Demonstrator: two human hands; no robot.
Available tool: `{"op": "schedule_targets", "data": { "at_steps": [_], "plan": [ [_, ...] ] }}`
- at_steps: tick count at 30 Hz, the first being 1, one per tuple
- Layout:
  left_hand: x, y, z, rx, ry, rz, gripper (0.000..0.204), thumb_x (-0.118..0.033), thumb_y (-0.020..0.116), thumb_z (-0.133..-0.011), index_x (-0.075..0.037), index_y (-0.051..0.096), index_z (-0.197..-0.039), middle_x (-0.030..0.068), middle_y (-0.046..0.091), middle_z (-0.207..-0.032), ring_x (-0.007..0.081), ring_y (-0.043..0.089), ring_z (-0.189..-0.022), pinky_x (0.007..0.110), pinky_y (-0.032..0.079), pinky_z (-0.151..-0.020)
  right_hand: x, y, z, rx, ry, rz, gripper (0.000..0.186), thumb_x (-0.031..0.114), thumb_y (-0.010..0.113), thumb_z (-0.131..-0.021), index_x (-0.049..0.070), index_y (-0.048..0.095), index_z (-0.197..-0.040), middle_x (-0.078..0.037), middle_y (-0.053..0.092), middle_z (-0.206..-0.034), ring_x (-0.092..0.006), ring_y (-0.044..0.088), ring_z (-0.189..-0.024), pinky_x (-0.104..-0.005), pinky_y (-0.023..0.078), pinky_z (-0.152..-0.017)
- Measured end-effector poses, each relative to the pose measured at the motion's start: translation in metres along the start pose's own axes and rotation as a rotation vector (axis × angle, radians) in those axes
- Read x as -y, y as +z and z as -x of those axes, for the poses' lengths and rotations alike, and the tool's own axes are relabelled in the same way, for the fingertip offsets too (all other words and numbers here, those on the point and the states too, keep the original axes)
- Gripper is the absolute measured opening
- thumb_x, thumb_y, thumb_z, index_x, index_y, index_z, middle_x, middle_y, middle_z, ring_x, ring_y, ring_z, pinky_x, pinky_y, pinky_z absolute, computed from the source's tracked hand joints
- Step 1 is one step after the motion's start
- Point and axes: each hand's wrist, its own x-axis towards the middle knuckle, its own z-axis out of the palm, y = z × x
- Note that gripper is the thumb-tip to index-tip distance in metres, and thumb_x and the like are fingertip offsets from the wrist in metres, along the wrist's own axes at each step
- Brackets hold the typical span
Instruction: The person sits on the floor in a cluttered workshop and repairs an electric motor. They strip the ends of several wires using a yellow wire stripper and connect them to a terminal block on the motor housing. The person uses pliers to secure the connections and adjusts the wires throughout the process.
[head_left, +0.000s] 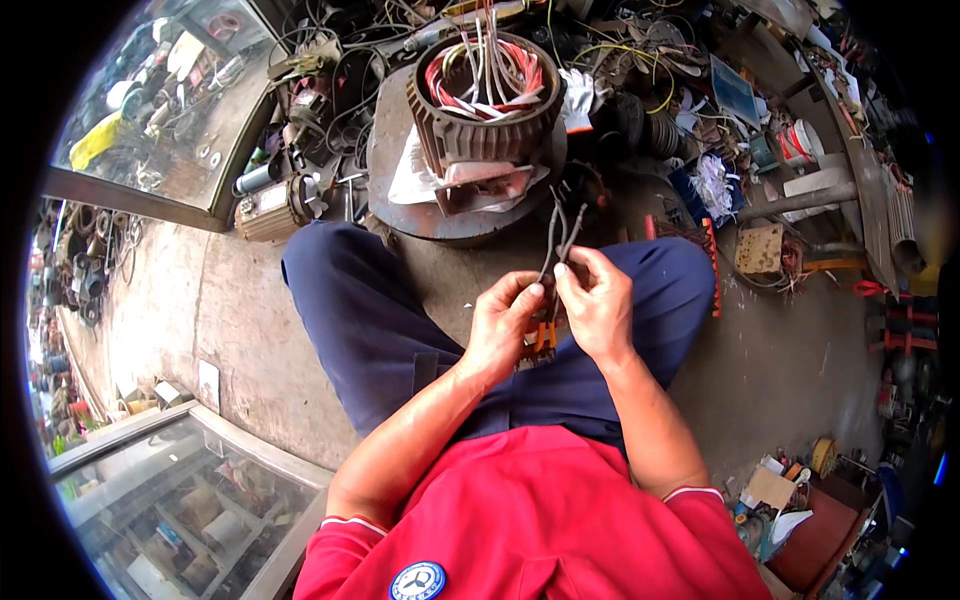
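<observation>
Dark grey wires (551, 236) stick up from between my two hands, over my lap. My left hand (503, 318) pinches them with thumb and fingers. Close beside it, my right hand (597, 304) grips the wires too, its thumb pressed on them. An orange piece (546, 337) shows just below my fingers; whether I hold it or it lies beneath I cannot tell. Ahead of my knees stands a ribbed motor housing (470, 138). Coiled red and white windings (533, 68) line its inside, and several pale leads rise from it.
The motor rests on a round metal stand (388, 172). A white glove (579, 98) lies right of it. A smaller finned motor (268, 212) sits on the left, near a glass-topped case (225, 195). Another glass case (300, 482) is at lower left. Scrap and wires crowd the far side.
</observation>
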Motion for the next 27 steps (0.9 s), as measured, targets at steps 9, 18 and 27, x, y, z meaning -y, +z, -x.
{"op": "schedule_targets", "data": {
  "at_steps": [9,18,27],
  "plan": [
    [-0.015,-0.002,0.002,-0.015,-0.021,-0.087,0.009,-0.005,0.064,-0.094,0.001,0.062,-0.1,0.0082,0.069,-0.087,0.0122,0.062,-0.073,0.026,0.053,-0.067,-0.004,-0.001,-0.002,0.119,0.18,-0.383,0.011,0.006,0.067,-0.092,-0.003,0.063,-0.098,-0.002,0.064,-0.077,-0.0059,0.057,-0.061,-0.0207,0.048,-0.055],
    [-0.022,-0.015,-0.002,-0.013,-0.037,0.125,0.009,-0.005,0.068,-0.09,-0.001,0.063,-0.097,0.007,0.065,-0.079,0.013,0.058,-0.066,0.026,0.05,-0.063,-0.006,-0.006,-0.01,0.053,0.292,-0.484,0.011,0.01,0.064,-0.093,0.001,0.062,-0.099,-0.003,0.064,-0.083,-0.0084,0.06,-0.065,-0.0231,0.053,-0.057],
    [-0.024,-0.014,0.001,-0.037,-0.107,-0.057,0.011,-0.012,0.069,-0.092,-0.002,0.068,-0.097,0.0031,0.063,-0.075,0.0094,0.055,-0.064,0.024,0.045,-0.057,-0.009,0.006,-0.006,0.112,0.068,-0.174,0.012,0.01,0.065,-0.093,-0.002,0.064,-0.097,-0.003,0.064,-0.077,-0.0062,0.058,-0.064,-0.0228,0.05,-0.056]
  ]
}}
